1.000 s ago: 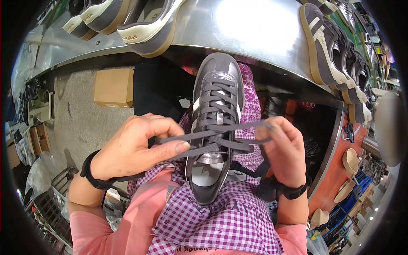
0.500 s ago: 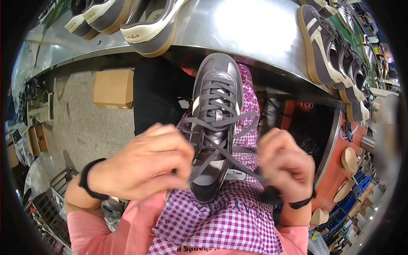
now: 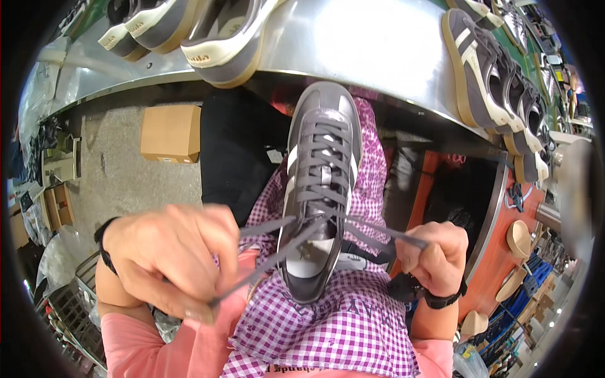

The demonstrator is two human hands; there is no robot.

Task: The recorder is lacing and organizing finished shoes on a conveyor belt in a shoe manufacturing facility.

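Note:
A dark grey sneaker (image 3: 322, 170) with white side stripes lies on my lap, its toe pointing away from me. Its dark grey shoelace (image 3: 265, 268) runs through the eyelets and crosses near the ankle opening. To the left of the shoe, my left hand (image 3: 173, 258) pinches lace between thumb and fingers and holds it out taut. My right hand (image 3: 435, 252) is closed on lace on the other side, pulled out to the right. A purple-and-white checked apron (image 3: 346, 315) lies under the shoe.
A shiny metal bench (image 3: 353, 38) crosses ahead, with grey and white sneakers (image 3: 224, 47) at its left and a row of sneakers (image 3: 472, 69) at its right. A cardboard box (image 3: 170, 132) sits on the floor. A wire crate (image 3: 75, 315) stands at lower left.
My hands have moved apart and slightly toward me. The loose loops over the sneaker are gone; the laces now stretch nearly straight out to both sides.

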